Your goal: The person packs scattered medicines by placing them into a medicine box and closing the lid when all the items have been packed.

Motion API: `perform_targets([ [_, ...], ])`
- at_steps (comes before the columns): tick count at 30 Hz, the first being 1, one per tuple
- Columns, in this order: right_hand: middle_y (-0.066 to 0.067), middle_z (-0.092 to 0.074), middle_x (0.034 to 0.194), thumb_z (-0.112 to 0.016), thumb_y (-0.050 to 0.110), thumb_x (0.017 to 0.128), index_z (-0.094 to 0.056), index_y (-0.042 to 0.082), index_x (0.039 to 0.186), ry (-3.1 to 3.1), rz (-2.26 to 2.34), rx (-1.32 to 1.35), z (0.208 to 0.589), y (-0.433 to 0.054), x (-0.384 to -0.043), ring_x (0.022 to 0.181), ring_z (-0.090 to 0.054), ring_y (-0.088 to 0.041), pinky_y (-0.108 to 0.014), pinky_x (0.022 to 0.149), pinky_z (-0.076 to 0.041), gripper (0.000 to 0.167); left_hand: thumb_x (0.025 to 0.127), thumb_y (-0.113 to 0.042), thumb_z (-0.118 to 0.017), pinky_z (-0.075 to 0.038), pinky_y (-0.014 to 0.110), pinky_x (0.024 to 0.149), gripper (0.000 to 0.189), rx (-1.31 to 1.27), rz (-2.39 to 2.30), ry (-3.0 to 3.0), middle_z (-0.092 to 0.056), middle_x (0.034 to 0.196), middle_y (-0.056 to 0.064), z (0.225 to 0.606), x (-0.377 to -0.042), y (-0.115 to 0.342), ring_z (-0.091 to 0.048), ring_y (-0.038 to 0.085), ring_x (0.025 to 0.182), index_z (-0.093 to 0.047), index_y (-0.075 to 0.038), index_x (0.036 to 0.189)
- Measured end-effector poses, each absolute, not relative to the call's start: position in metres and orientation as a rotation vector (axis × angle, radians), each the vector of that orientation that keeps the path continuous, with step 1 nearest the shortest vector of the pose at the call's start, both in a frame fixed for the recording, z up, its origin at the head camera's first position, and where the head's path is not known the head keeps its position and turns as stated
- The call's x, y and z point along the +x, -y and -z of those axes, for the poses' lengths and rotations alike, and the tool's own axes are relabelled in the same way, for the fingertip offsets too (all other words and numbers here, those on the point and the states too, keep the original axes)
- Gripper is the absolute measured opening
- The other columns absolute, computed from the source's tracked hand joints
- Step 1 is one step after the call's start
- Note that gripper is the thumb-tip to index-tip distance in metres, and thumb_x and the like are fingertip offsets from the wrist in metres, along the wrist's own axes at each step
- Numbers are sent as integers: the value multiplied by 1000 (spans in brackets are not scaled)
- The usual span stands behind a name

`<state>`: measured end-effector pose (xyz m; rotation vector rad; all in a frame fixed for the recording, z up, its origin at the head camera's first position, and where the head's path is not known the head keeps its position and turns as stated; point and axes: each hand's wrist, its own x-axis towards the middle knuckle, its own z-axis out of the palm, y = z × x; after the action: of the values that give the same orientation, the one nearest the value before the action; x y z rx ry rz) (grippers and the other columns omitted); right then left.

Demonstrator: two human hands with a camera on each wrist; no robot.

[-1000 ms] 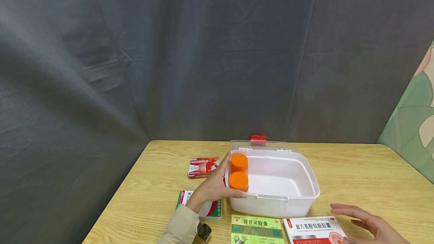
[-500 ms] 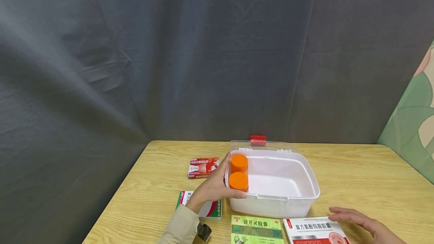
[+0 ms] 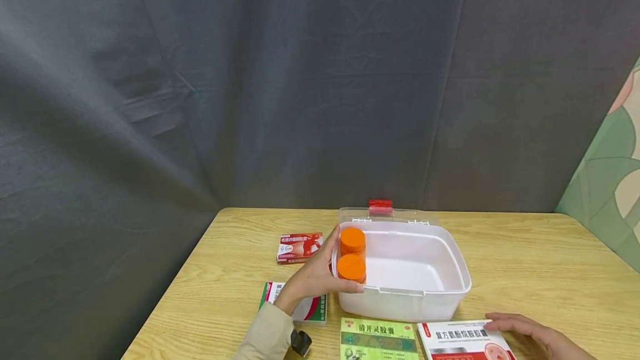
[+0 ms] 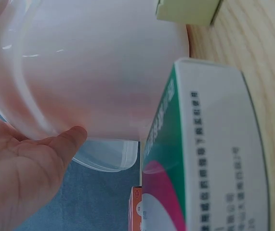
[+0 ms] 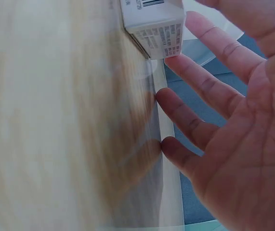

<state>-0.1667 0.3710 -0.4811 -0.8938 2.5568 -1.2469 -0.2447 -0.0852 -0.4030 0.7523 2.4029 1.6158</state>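
Note:
My left hand (image 3: 320, 279) holds the left end of a white plastic box (image 3: 412, 304), its thumb along the front wall and fingers at the left side. Two orange-capped bottles (image 3: 352, 267) stand inside at that end. In the left wrist view, fingertips press against the box's wall (image 4: 103, 86). My right hand (image 3: 535, 335) is at the right edge of a white and red medicine carton (image 3: 460, 335) lying flat. The right wrist view shows its spread fingers (image 5: 204, 89) reaching the carton's end (image 5: 159, 36), with the lower fingertips on the table.
A yellow-green medicine carton (image 3: 380, 340) lies left of the white and red one. Under my left wrist is a green and white carton (image 3: 317, 310); a red carton (image 3: 300, 247) lies behind it. The box's clear lid (image 3: 357, 214), with a red latch, is folded back.
My right hand has lowered and come in to the right edge of the white and red carton. The left hand and the plastic box have stayed in place.

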Motion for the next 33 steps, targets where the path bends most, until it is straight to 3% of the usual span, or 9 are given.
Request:
perform_targets([
  [5, 5, -45, 144, -66, -3, 87, -53, 14, 136, -2413, 1331, -818, 481, -373, -168, 123, -35, 10, -22, 81, -42, 53, 71, -36, -85, -26, 58, 109, 120, 738, -1606, -2416, -18, 158, -4, 403, -244, 85, -26, 23, 140, -2, -28, 157],
  [9, 4, -47, 142, -67, -6, 85, -53, 14, 135, -2468, 1321, -917, 482, -372, -167, 123, -37, 7, -23, 79, -43, 56, 71, -37, -85, -25, 59, 108, 120, 728, -1599, -2423, -18, 158, -4, 403, -244, 85, -26, 24, 140, -2, -29, 157],
  [15, 18, -45, 139, -66, -4, 86, -53, 14, 136, -2485, 1317, -920, 477, -371, -166, 117, -41, 8, -22, 75, -45, 54, 71, -38, -85, -25, 57, 109, 120, 741, -1596, -2426, -16, 159, -3, 404, -244, 85, -25, 23, 140, -2, -28, 157],
  [22, 35, -38, 132, -61, -2, 92, -44, 9, 142, -2181, 1528, -653, 466, -368, -164, 111, -49, 4, -24, 85, -50, 55, 71, -38, -85, -26, 57, 109, 120, 739, -1591, -2428, -15, 159, -3, 403, -244, 85, -24, 23, 141, -2, -28, 157],
  [33, 33, -42, 130, -52, -10, 95, -43, 8, 144, -1857, 1710, -565, 463, -370, -165, 111, -51, 2, -27, 91, -49, 54, 72, -37, -85, -25, 59, 109, 119, 722, -1598, -2417, -17, 159, -4, 402, -244, 85, -24, 24, 141, -2, -29, 157],
])
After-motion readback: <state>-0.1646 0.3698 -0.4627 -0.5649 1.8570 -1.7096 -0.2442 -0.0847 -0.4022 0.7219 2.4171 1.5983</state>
